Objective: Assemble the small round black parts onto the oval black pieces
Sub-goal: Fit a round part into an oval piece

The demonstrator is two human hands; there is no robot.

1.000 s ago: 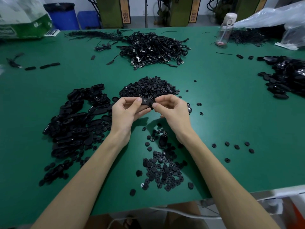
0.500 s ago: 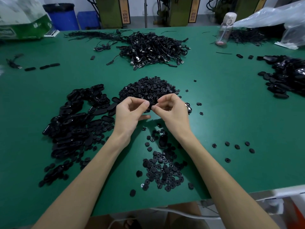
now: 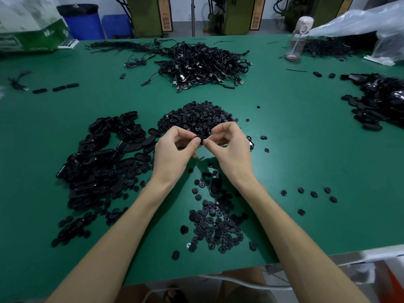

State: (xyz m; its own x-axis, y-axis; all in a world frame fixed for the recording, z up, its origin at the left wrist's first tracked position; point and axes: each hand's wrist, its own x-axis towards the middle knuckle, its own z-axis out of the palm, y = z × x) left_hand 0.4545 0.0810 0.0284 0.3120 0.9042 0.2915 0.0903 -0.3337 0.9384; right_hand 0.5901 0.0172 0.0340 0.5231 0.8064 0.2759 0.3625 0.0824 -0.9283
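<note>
My left hand and my right hand meet above the green table, thumbs and fingertips pinching one small black piece between them; most of it is hidden, so I cannot tell its shape. A heap of small round black parts lies just beyond my hands. A second, looser scatter of round parts lies between my forearms. A pile of oval black pieces spreads to the left of my left hand. One oval piece lies alone under my right wrist.
A tangle of black cables sits at the back middle. More black oval parts are heaped at the right edge. A clear bottle and plastic bags stand at the back right. A green box is at the back left.
Both hands have curled tighter and drawn their fingertips together. The piece that showed between them a second ago is now almost covered by the thumbs.
</note>
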